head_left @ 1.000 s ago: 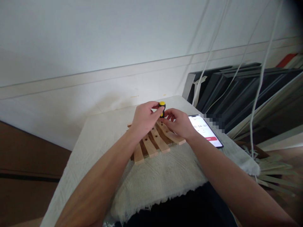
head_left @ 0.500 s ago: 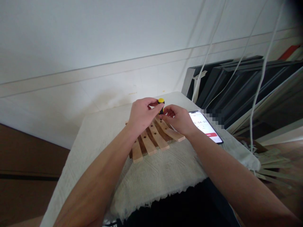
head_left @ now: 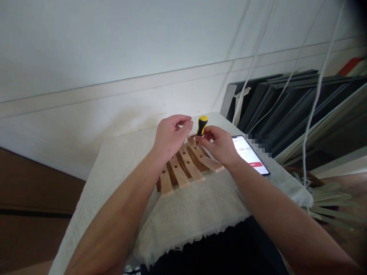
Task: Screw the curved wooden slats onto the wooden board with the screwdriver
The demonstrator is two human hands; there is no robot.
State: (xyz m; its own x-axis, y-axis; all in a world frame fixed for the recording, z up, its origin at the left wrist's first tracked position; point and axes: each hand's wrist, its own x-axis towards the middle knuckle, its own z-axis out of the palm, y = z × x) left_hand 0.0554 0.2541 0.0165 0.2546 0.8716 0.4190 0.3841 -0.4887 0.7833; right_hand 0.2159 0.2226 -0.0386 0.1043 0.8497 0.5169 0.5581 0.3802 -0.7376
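A fan of light wooden slats (head_left: 186, 168) with drilled holes lies on a white cloth-covered table (head_left: 183, 214). My right hand (head_left: 218, 145) pinches the lower part of a short black-and-yellow screwdriver (head_left: 202, 125), which stands upright over the far end of a slat. My left hand (head_left: 169, 135) hovers just left of the handle, fingers curled with the thumb near the fingertips and nothing in them. It is apart from the tool.
A phone (head_left: 250, 154) with a lit timer screen lies on the cloth right of the slats. Dark panels (head_left: 292, 103) lean against the wall at the right, with white cables (head_left: 315, 99) hanging in front. More slats (head_left: 329, 206) lie on the floor at right.
My left hand has let go of the screwdriver's yellow top and drawn back to the left. The right hand now holds the tool alone, its whole handle showing.
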